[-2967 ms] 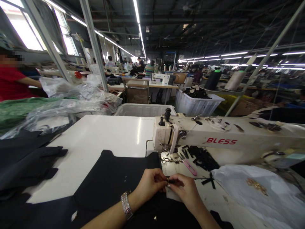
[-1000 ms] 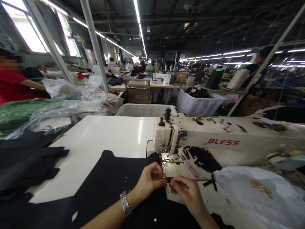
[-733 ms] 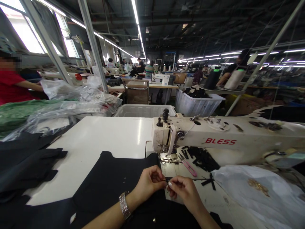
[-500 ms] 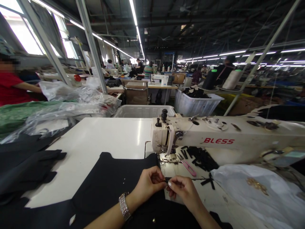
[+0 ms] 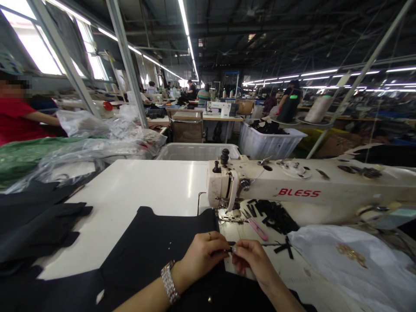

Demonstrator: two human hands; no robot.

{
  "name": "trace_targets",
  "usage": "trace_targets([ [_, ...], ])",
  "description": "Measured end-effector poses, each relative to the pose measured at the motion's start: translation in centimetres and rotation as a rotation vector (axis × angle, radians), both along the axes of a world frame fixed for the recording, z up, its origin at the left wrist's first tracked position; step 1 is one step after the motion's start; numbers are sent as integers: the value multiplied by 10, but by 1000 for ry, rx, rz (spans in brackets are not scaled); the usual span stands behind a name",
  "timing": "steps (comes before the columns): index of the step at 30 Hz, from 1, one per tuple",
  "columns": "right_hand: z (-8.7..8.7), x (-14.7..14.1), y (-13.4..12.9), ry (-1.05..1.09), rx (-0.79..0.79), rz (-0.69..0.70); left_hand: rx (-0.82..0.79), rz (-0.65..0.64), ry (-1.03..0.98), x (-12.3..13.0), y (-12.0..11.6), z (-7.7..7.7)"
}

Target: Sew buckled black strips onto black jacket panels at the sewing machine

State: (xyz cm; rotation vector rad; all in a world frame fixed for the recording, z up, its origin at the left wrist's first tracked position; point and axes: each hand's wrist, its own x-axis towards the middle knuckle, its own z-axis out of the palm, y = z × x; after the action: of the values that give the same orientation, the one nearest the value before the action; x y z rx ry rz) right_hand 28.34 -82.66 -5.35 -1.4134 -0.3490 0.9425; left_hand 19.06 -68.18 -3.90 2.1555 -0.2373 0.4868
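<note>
Surface: white sewing table surface (image 5: 130, 186), with a sewing machine (image 5: 292, 184) at right.
Cloth: black cloth (image 5: 156, 247) lying flat on it.
Left hand (image 5: 203, 255): fingers (image 5: 222, 248) clenched on the strip.
Right hand (image 5: 253, 260): fingers (image 5: 238, 250) also gripping it.
Strip: short, narrow, matte black strip (image 5: 231, 248), held between both hands, just above the cloth's edge, near the machine's foot.

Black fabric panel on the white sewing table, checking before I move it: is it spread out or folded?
Spread: the black fabric panel lies flat on the white sewing table; no fold shows, though the left hand hides part.
</note>
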Motion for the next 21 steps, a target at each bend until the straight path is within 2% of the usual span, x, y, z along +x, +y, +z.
trace_targets([
  [3,1,-1,0,53,18,29,122,-24,-41,-3,-1,-1],
  [5,4,-2,0,73,30,47,145,-23,-53,-3,-1,-1],
  [8,9,-4,-1,32,92,28,59,58,-36,-1,-1,-2],
  [12,12,-6,-4,-214,173,-53,-113,215,54,2,0,-3],
  [16,7,-7,-5,-354,115,-61,-229,178,150,3,0,-6],
  [21,2,-6,-6,-389,95,-76,-265,145,171,3,-2,-6],
])
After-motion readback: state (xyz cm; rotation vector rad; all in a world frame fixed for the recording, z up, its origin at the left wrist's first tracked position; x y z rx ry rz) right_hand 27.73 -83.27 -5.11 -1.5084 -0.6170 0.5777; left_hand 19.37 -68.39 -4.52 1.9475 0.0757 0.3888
